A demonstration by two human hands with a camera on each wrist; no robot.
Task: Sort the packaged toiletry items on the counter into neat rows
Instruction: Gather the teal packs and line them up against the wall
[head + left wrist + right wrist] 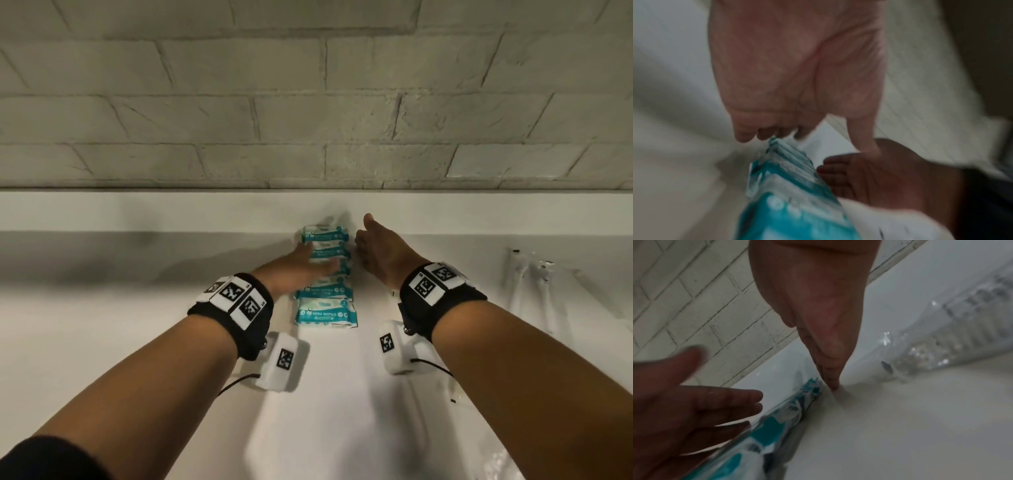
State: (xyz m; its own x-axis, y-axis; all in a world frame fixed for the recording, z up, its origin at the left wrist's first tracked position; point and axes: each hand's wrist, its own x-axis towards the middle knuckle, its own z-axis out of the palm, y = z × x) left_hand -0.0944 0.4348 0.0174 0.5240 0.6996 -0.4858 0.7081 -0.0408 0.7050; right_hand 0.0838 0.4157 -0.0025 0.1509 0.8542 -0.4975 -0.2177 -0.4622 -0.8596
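Fingers of our left hand [301, 260] lie straight across the overlapping row of teal mini wipes packs [325, 310] at twelve o'clock on the white counter [102, 325]. Our right hand [380, 250], fingers straight, presses the row's right edge. Only the right wrist view shows clear plastic packaging [953, 331] at two o'clock. Grey brick wall [308, 102] stands behind.
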